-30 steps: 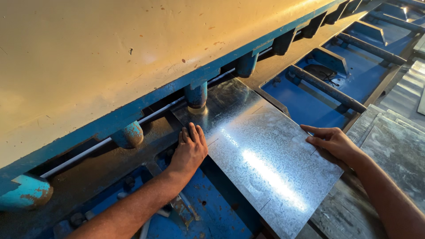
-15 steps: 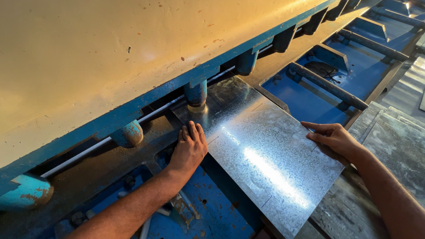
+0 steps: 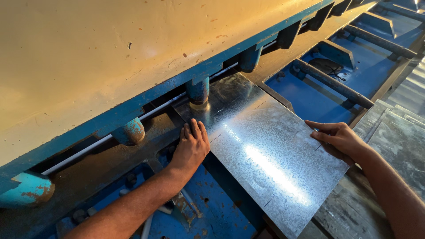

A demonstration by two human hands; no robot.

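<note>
We face the big cream-and-blue shear [image 3: 133, 57]. Our galvanized sheet [image 3: 261, 155] lies flat on its bed, far edge under a blue hold-down [image 3: 198, 90]. Our left hand [image 3: 191, 148] presses flat, fingers together, steadying its left edge; our right hand [image 3: 338, 139] braces the right edge.

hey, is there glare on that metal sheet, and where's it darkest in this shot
Head view: a bright glare streak runs along the galvanized sheet between the left hand and right hand; warm light washes the cream machine panel; deepest shadow sits beneath it.
</note>
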